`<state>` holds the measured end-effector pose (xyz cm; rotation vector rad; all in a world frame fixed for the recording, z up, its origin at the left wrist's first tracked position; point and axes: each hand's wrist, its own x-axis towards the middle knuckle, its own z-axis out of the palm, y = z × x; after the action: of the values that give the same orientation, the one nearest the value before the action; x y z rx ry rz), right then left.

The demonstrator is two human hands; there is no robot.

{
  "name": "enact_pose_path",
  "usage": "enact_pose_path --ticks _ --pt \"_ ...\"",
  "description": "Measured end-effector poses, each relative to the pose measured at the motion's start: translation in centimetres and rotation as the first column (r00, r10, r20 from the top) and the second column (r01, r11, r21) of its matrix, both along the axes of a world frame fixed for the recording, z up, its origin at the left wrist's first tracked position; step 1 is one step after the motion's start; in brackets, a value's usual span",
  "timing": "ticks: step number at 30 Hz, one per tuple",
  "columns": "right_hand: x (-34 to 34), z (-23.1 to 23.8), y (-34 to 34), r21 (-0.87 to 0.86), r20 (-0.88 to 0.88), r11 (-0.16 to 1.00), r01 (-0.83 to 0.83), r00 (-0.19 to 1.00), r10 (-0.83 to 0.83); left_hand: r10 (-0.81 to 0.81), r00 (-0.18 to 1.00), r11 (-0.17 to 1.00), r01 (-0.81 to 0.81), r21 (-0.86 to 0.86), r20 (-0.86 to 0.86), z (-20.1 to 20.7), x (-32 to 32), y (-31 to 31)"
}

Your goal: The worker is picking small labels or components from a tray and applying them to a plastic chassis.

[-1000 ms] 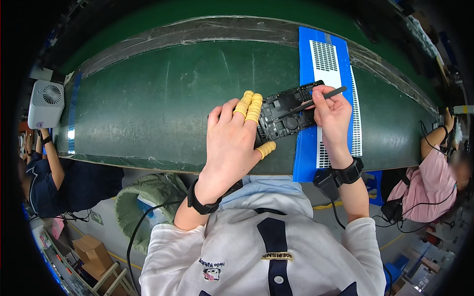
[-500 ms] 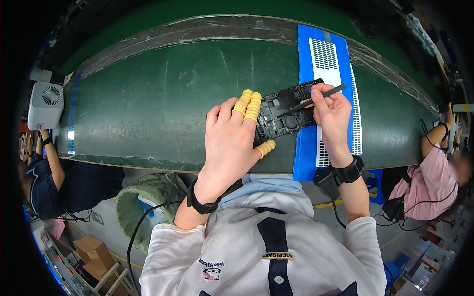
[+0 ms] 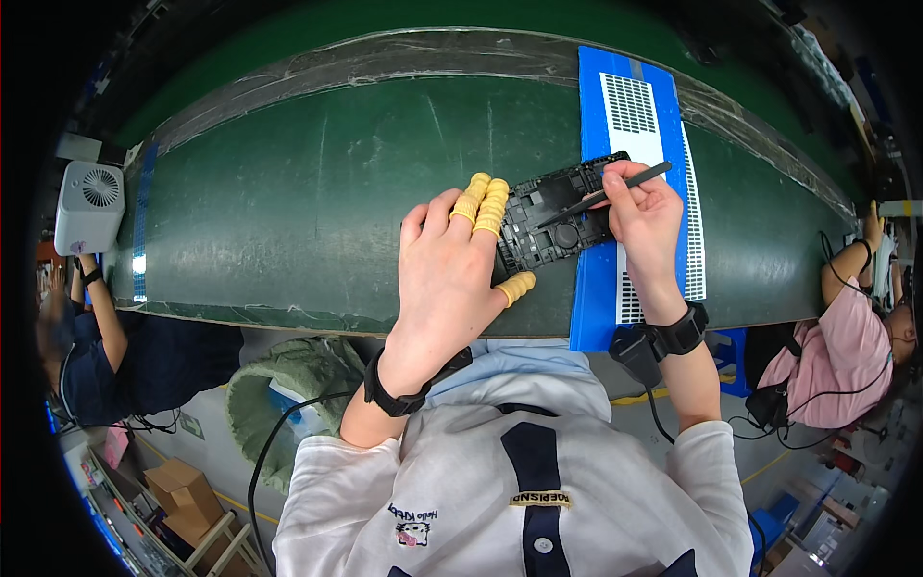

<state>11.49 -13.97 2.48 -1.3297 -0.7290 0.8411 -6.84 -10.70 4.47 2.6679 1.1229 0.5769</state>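
Observation:
A black plastic device housing (image 3: 559, 200), like the inner frame of a phone, lies slanted over the green bench and the blue board. My left hand (image 3: 444, 264) holds its left end between the thumb and fingers, which wear yellow finger cots (image 3: 488, 207). In my right hand (image 3: 646, 219) is a pair of dark tweezers (image 3: 650, 175), pinched between thumb and fingers. The tips point down and left onto the middle of the housing. Whether anything is between the tips is too small to tell. My right fingers cover part of the housing's right end.
Under my right hand is a blue board (image 3: 594, 313) with white sheets of small black strips (image 3: 630, 104). A white fan (image 3: 90, 207) stands at the bench's left end. People sit at both sides. A green-lined bin (image 3: 255, 409) is below the bench.
My right hand and the tweezers have shifted very slightly left. The housing and my left hand stay almost in place.

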Motion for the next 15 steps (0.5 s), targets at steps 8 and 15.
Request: enact_pose_path --ticks 8,15 --pt "-0.11 -0.09 -0.02 -0.002 0.012 1.000 -0.019 1.000 0.019 0.003 1.000 1.000 -0.003 0.012 0.011 -0.14 -0.15 -0.11" --pt "0.04 -0.10 -0.16 0.015 0.013 1.000 -0.025 1.000 0.024 -0.040 0.999 0.999 0.039 0.037 0.015 -0.18 -0.14 -0.13"
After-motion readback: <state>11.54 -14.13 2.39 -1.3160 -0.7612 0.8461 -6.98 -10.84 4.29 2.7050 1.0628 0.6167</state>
